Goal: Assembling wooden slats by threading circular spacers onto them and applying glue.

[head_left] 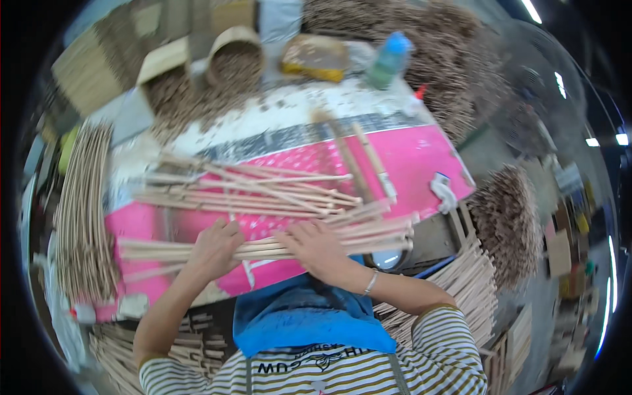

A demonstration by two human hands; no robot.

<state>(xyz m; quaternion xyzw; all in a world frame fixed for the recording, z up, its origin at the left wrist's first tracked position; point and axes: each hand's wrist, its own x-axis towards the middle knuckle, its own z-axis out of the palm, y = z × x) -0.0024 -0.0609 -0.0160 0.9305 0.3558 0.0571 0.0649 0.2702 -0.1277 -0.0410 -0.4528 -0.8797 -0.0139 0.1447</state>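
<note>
A bundle of long, pale wooden sticks (pixel 266 249) lies crosswise near the front edge of the pink-topped table (pixel 421 155). My left hand (pixel 217 246) is closed around the bundle left of its middle. Over its right half, my right hand (pixel 320 252) grips the sticks from above, fingers curled down and partly hidden. Just beyond both hands, more loose wooden sticks (pixel 263 197) lie in a crisscrossed row, some with knob-like ends. The picture is slightly blurred, so the exact finger contact is hard to make out.
At the back stand tipped containers (pixel 234 59) of small brown pieces, a yellowish block (pixel 316 56) and a blue-capped bottle (pixel 390 60). A brush (pixel 342 148) lies on the table. A tall stick stack (pixel 85 210) flanks the left; another stick pile (pixel 454 289) sits at lower right.
</note>
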